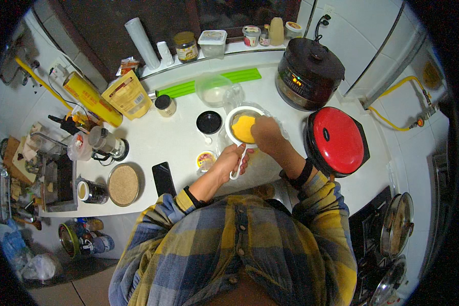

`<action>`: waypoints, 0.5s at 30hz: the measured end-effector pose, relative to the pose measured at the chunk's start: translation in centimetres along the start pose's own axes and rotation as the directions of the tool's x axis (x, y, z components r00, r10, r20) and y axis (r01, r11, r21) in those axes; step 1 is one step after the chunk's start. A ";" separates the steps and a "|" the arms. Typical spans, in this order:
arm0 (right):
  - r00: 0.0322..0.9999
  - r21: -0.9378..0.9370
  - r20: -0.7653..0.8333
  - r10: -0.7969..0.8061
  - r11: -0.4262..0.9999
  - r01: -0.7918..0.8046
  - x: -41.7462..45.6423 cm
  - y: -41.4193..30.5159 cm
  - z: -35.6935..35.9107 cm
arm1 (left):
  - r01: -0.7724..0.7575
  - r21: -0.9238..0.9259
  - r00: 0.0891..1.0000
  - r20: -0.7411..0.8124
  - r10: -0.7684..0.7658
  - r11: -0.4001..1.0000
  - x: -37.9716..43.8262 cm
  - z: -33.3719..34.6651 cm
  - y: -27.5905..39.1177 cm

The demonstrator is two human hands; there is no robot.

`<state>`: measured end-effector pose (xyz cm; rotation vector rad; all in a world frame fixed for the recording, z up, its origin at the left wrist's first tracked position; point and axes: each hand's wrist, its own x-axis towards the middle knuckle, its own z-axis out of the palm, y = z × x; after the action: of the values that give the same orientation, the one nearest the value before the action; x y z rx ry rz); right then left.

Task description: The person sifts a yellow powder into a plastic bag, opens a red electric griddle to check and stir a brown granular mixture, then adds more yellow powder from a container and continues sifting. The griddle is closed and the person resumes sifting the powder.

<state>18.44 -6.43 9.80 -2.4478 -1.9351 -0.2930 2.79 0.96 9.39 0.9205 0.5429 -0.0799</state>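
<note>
My left hand (231,162) grips the white handle of a round strainer (235,171) with a white rim. A bright yellow mass (243,129) lies in the strainer. My right hand (268,134), curled and blurred, is over the strainer's right side; whether it holds anything is hidden. Crumpled clear plastic (284,130) spreads around and under the strainer. Left of it lie a round black lid (209,122), a small white spoon (207,140) and a small tub with a yellow printed lid (205,158). Behind it stands a translucent bowl (213,93) with pale contents.
A red-lidded electric griddle (338,139) and a black electric pressure cooker (310,74) stand right. A phone (163,179), a round tin of brown crumbs (123,185) and a blender (109,143) occupy the left. Behind are a jar (165,106), a yellow pouch (128,95) and a green mat (183,90).
</note>
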 end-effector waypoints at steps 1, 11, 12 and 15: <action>0.998 0.019 0.066 -0.009 1.000 0.007 -0.1 -0.3 0.2 | -0.003 0.008 1.000 0.006 0.003 1.000 0.0 0.0 -0.1; 0.996 0.172 0.088 -0.008 0.985 -0.007 0.1 -0.2 0.9 | 0.011 -0.007 1.000 0.004 -0.011 1.000 0.1 -0.1 -0.1; 0.993 0.356 0.104 0.047 0.931 -0.081 0.6 -0.6 0.3 | 0.012 -0.005 1.000 -0.007 -0.012 1.000 0.1 -0.2 -0.1; 0.984 0.071 -0.152 0.094 0.994 -0.083 1.3 0.3 1.1 | -0.002 0.015 0.998 0.065 0.001 1.000 0.3 -0.3 0.1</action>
<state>19.16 -5.07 8.94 -2.3838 -1.7416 -0.3992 2.94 1.36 9.20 0.9295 0.4819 -0.1118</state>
